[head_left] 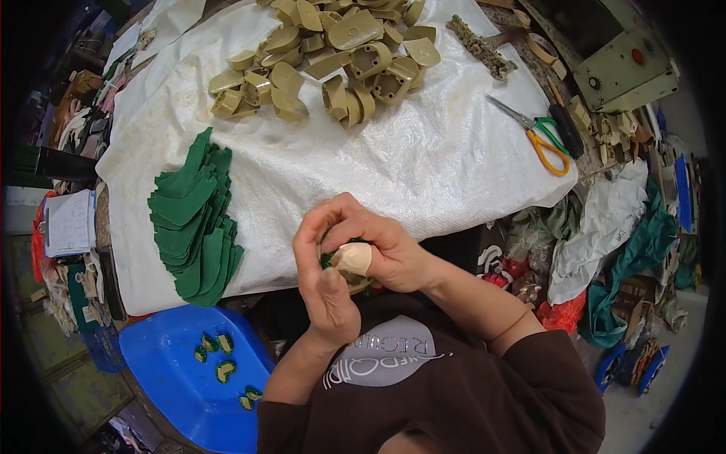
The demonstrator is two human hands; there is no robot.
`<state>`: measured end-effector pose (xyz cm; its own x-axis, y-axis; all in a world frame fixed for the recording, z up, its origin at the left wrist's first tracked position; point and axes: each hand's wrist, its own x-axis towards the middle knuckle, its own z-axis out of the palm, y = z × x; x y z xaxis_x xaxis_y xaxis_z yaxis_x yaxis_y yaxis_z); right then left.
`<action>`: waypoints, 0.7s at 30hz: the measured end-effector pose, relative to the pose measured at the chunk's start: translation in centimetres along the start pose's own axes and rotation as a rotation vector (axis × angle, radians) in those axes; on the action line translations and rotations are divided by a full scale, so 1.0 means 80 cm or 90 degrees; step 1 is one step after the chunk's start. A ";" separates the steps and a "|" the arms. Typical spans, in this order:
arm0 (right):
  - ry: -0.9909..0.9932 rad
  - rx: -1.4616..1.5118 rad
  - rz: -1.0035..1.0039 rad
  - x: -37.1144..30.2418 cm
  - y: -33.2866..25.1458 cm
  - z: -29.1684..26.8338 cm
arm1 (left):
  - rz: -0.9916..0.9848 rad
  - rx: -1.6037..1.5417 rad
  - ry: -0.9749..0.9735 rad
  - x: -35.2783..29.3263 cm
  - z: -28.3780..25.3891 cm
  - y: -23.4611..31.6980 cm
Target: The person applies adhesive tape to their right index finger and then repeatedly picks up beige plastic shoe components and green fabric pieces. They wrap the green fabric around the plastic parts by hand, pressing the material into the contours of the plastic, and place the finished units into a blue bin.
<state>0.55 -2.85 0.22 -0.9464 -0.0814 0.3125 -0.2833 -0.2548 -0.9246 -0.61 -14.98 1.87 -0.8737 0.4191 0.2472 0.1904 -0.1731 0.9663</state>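
Close to my body, both hands are closed together around a small tan piece with green material on it [327,260]. Most of it is hidden by fingers, so its full shape cannot be made out. My left hand [325,284] curls around its left side. My right hand [389,253] presses on it from the right, with a beige wrap [353,259] over the thumb. A stack of green fabric pieces [193,227] lies on the white sheet [302,159] left of my hands. Beyond is a heap of tan hollow moulded plastic parts [355,60].
A blue basin [162,363] at lower left holds several green-edged tan pieces [225,371]. Scissors [541,140] with orange and green handles lie at the right, beside a black-handled tool [566,130]. A green metal machine [624,72] stands far right, with bags [597,234] below.
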 end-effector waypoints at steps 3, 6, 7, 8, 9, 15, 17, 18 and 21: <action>0.027 -0.023 -0.022 -0.008 0.001 0.005 | -0.027 -0.055 0.079 -0.001 0.000 -0.008; 0.063 0.115 0.085 -0.018 -0.005 0.021 | -0.072 -0.094 0.137 0.004 -0.002 -0.007; 0.052 0.087 0.067 -0.017 -0.006 0.021 | -0.065 -0.093 0.140 0.003 -0.003 -0.007; 0.041 0.059 0.048 -0.016 -0.007 0.020 | -0.059 -0.092 0.143 0.001 -0.003 -0.007; 0.035 0.029 0.030 -0.016 -0.007 0.020 | -0.055 -0.093 0.141 0.000 0.000 -0.007; 0.088 -0.143 -0.016 -0.008 -0.001 0.024 | -0.077 -0.102 0.098 0.002 -0.005 -0.006; 0.087 -0.139 0.004 -0.005 0.000 0.020 | -0.140 -0.268 0.085 0.003 -0.008 -0.006; 0.085 -0.136 0.013 -0.003 0.000 0.018 | -0.168 -0.343 0.086 0.005 -0.011 -0.004; 0.082 -0.009 0.211 -0.004 -0.010 0.008 | -0.196 -0.381 0.064 0.009 -0.020 -0.008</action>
<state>1.20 -3.20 0.98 -0.9988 -0.0350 -0.0336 0.0406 -0.2215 -0.9743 -2.08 -15.97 1.36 -0.8913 0.4482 -0.0691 -0.3290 -0.5341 0.7788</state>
